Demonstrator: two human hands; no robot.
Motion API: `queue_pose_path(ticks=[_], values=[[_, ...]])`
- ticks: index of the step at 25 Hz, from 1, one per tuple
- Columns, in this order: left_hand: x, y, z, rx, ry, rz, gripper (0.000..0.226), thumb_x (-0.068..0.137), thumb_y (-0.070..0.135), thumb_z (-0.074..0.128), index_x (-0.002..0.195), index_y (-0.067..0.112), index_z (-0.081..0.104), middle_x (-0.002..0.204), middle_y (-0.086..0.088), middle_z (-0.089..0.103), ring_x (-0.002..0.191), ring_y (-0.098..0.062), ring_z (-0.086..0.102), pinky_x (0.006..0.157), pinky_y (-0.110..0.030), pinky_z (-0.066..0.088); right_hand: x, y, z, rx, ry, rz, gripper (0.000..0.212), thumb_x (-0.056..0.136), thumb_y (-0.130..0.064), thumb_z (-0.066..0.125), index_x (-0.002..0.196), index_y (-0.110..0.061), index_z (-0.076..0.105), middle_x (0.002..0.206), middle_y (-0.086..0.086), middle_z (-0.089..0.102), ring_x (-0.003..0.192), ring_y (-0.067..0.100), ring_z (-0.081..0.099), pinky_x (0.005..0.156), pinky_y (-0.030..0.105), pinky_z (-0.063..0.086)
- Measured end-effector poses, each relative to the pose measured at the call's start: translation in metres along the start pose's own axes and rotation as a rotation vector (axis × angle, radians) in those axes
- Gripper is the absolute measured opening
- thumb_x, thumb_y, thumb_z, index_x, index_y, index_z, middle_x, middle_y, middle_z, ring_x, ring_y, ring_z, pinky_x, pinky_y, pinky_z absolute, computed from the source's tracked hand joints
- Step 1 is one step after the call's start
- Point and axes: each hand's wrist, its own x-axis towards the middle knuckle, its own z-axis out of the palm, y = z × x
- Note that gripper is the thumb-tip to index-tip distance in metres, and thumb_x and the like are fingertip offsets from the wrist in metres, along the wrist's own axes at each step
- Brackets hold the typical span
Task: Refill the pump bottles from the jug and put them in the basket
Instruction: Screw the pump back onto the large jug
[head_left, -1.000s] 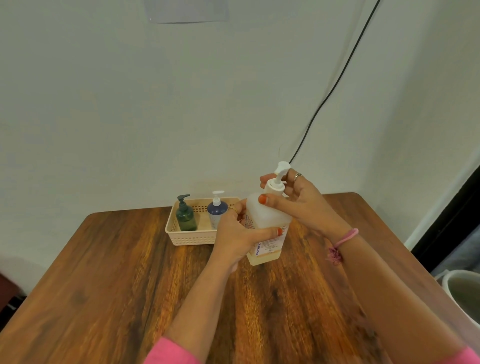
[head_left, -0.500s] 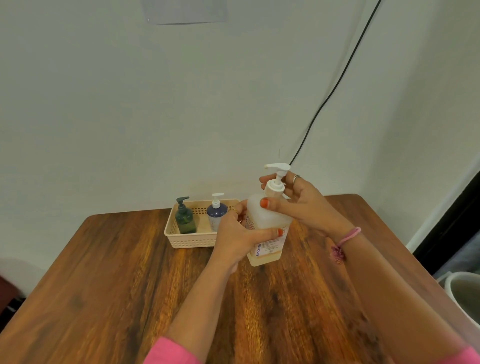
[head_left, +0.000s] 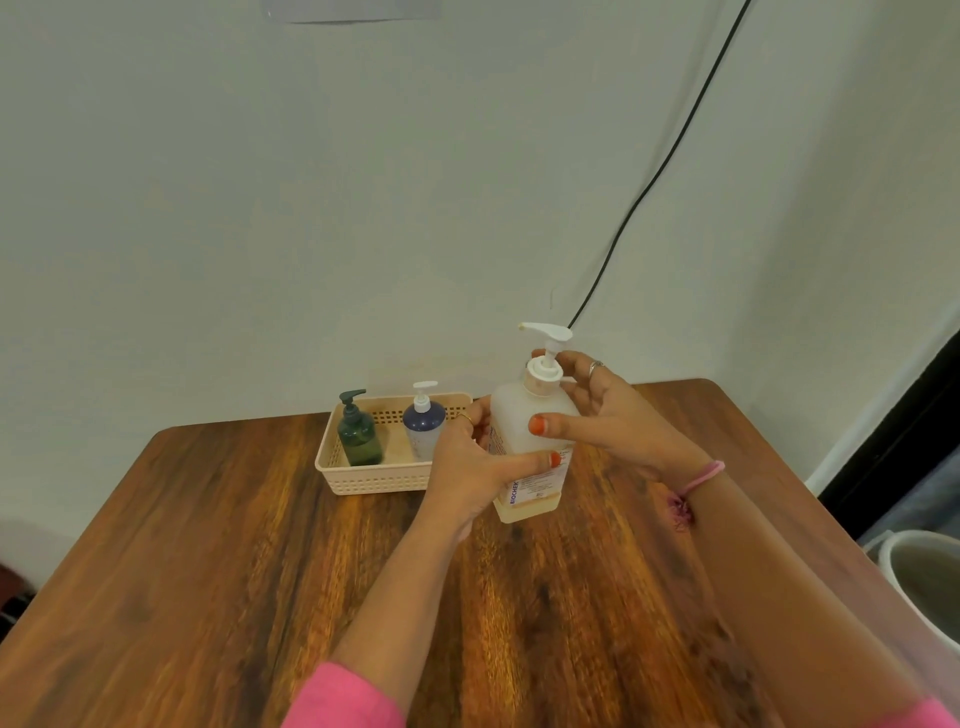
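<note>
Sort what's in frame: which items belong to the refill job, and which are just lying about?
Job:
clear pump bottle, gripped by left hand; right hand at its collar
green pump bottle and blue pump bottle, both in the basket

Lying about:
black cable on wall
white bucket beside table

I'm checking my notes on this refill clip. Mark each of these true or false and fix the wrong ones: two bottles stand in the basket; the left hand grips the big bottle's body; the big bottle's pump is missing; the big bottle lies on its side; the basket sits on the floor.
1. Two bottles stand in the basket: true, a green bottle and a blue bottle.
2. The left hand grips the big bottle: true.
3. Its pump is missing: false, the white pump is on top, with the right hand at its collar.
4. It lies on its side: false, it stands upright.
5. The basket sits on the floor: false, on the wooden table.
</note>
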Motion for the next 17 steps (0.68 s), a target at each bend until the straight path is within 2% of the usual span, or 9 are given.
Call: queue_pose_path(ticks=[3, 6, 8, 13, 15, 17], values=[[0.010, -0.007, -0.002, -0.015, 0.012, -0.027, 0.094, 0.034, 0.040, 0.093, 0.119, 0.025, 0.058, 0.114, 0.006, 0.067, 0.106, -0.010, 0.063, 0.085, -0.040, 0.058, -0.005, 0.019, -0.010, 0.003, -0.031, 0.068, 0.079, 0.068, -0.018, 0.081, 0.136, -0.021, 0.041, 0.130, 0.001, 0.061, 0.115, 0.018, 0.062, 0.091, 0.036, 0.054], [0.019, -0.014, -0.002, -0.022, -0.016, -0.042, 0.105, 0.031, 0.043, 0.095, 0.125, 0.020, 0.055, 0.119, 0.003, 0.065, 0.111, -0.011, 0.061, 0.091, -0.040, 0.055, -0.005, 0.036, -0.015, 0.015, -0.016, 0.137, 0.071, 0.070, -0.017, 0.078, 0.133, -0.021, 0.044, 0.121, 0.002, 0.067, 0.108, 0.020, 0.067, 0.083, 0.030, 0.056], [0.026, -0.019, 0.001, -0.057, -0.018, -0.037, 0.103, 0.032, 0.039, 0.096, 0.123, 0.020, 0.053, 0.119, 0.001, 0.065, 0.110, -0.011, 0.063, 0.093, -0.038, 0.054, -0.001, 0.043, -0.019, 0.021, 0.010, 0.153, 0.067, 0.072, -0.013, 0.077, 0.130, -0.022, 0.045, 0.121, 0.005, 0.067, 0.104, 0.021, 0.069, 0.079, 0.030, 0.057], [0.051, -0.036, 0.013, -0.053, 0.001, -0.032, 0.088, 0.039, 0.036, 0.094, 0.114, 0.027, 0.049, 0.123, 0.000, 0.063, 0.113, -0.011, 0.061, 0.096, -0.039, 0.052, 0.015, 0.063, -0.029, -0.038, 0.084, 0.168, 0.066, 0.079, -0.007, 0.074, 0.136, -0.020, 0.042, 0.128, 0.009, 0.062, 0.108, 0.022, 0.067, 0.090, 0.041, 0.055], [0.064, -0.046, 0.016, -0.036, 0.001, -0.031, 0.082, 0.048, 0.027, 0.094, 0.118, 0.024, 0.052, 0.124, 0.000, 0.063, 0.115, -0.012, 0.060, 0.096, -0.038, 0.052, 0.023, 0.074, -0.034, -0.060, 0.133, 0.171, 0.069, 0.079, -0.010, 0.076, 0.138, -0.019, 0.042, 0.133, 0.006, 0.057, 0.113, 0.022, 0.063, 0.094, 0.047, 0.052], [0.078, -0.055, 0.020, 0.015, 0.004, -0.030, 0.082, 0.058, 0.025, 0.091, 0.129, 0.018, 0.051, 0.124, 0.004, 0.062, 0.115, -0.009, 0.058, 0.088, -0.027, 0.055, 0.034, 0.087, -0.038, -0.061, 0.172, 0.175, 0.070, 0.077, -0.013, 0.077, 0.138, -0.019, 0.043, 0.133, 0.002, 0.056, 0.116, 0.021, 0.061, 0.096, 0.049, 0.051]])
